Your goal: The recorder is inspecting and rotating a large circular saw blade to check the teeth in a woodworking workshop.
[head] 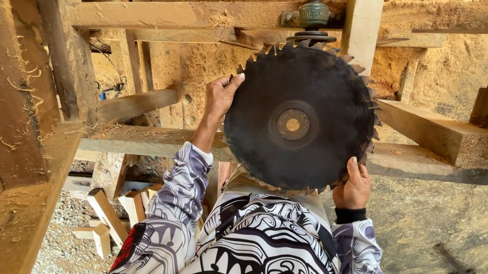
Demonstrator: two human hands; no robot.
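A single head-worn camera looks steeply down over the person's patterned shirt front (268,250) and forearms. It sits close, facing forward into a sawdust-coated timber frame (166,15), with the floor (428,237) visible below on both sides.

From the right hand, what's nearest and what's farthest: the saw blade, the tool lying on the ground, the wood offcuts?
1. Saw blade: the right hand grips its lower right edge.
2. Tool: on the sawdust ground, lower right.
3. Offcuts: piled lower left, beyond the left arm.
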